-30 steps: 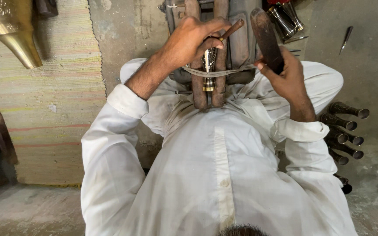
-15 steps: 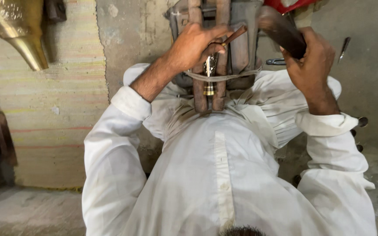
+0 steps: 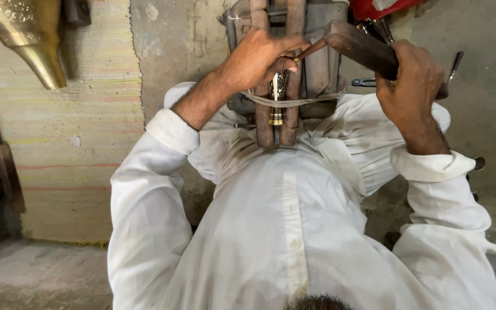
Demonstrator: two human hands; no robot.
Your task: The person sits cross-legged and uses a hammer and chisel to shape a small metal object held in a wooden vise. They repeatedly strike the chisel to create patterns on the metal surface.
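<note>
While your left hand (image 3: 259,57) pinches the thin chisel (image 3: 308,50) against the small brass piece (image 3: 277,97) clamped between the wooden bars (image 3: 262,123), your right hand (image 3: 411,86) — raised from a second ago — clenches the mallet (image 3: 357,47) above the chisel's end — poised mid-swing.

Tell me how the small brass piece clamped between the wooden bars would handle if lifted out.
The brass piece looks solid metal, so probably stiff and heavy for its size. Its rounded, ringed shape suggests it would roll. Polished facets may feel slippery.
</note>
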